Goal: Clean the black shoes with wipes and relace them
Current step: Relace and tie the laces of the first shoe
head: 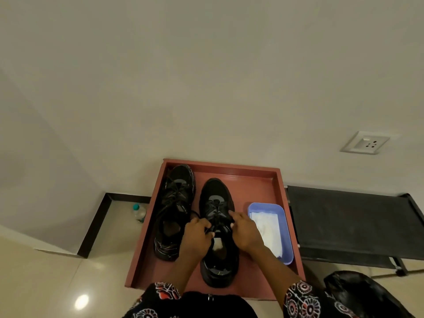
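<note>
Head view: the laces of the right shoe (pixel 217 228) are largely covered at mid-tongue by both hands, so how far they are threaded cannot be told. The left hand (pixel 197 234) is curled over the lace ends, its grip pinched on the black lace (pixel 210 228); the right hand (pixel 245 232) is laid against the shoe's right flank with fingers bent toward the eyelets, and whether its grip is closed on lace cannot be told. Forearms and patterned sleeves (pixel 300 299) are cut off at the lower edge.

Both black shoes stand upright, toes pointing away from the person, on a reddish raised-rim tray (pixel 229 167). The left shoe (pixel 175 210) lies along the tray's left wall with loose, tangled laces; the right shoe sits mid-tray, a pale insole patch visible in its opening.

A blue plastic tub (pixel 288 239) holding white wipes (pixel 266 228) stands just beside the right hand, near the tray's right wall. Bare tray surface is seen beyond the tub and the right shoe's toe. A dark folding cot (pixel 348 221) abuts the tray's right side; a water bottle (pixel 139 212) stands on the floor at the left.
</note>
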